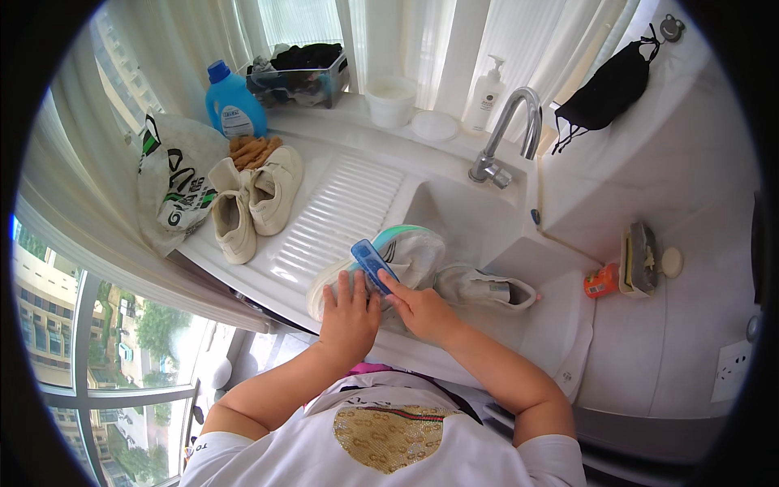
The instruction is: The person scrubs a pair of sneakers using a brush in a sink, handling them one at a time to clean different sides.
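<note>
My right hand point(423, 310) is closed around the handle of a blue brush point(369, 259), whose head lies over a light shoe with a mint-green sole edge point(420, 243). My left hand point(350, 313) rests with its fingers spread on the pale toe part of footwear point(322, 289) at the sink's near left edge. Whether that part belongs to the same shoe is hard to tell. To the right, a second pale shoe point(475, 286) lies on its side in the white sink basin point(465, 216).
A ribbed washboard point(341, 207) adjoins the basin. Beyond it stand cream shoes point(234, 225), a brown cloth point(254, 152), a plastic bag point(176, 182) and a blue detergent bottle point(234, 103). A chrome faucet point(487, 164) rises behind the basin; a wall holder with sponges point(639, 262) is at right.
</note>
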Demonstrator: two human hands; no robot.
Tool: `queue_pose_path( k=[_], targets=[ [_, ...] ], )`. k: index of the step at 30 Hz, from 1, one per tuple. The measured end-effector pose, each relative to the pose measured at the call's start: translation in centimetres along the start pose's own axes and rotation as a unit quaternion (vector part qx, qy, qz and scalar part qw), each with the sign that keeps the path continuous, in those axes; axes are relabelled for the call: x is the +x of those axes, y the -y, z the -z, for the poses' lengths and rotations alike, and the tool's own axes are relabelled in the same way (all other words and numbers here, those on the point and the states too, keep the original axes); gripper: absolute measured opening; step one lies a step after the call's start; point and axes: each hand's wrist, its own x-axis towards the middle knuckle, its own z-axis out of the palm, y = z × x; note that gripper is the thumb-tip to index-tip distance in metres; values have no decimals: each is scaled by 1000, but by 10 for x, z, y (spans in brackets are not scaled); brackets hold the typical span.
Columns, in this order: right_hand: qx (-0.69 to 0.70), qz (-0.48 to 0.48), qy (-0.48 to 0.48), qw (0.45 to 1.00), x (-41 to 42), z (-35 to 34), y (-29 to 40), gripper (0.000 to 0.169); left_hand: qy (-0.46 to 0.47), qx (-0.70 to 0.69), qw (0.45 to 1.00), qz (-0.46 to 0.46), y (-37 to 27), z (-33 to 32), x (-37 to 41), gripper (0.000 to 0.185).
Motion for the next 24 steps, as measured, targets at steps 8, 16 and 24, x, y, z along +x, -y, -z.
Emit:
queue_pose_path(
  k=[8, 16, 24],
  targets=[
    [-50, -43, -56, 996, 7, 1, -19, 46, -6, -10, 1000, -13, 0, 4, 0, 35],
    [-54, -18, -44, 997, 8, 10, -12, 45, -6, -25, 1000, -10, -3, 6, 1, 36],
    [-17, -2, -32, 999, 8, 14, -14, 46, -5, -28, 1000, -13, -1, 6, 0, 35]
  ],
)
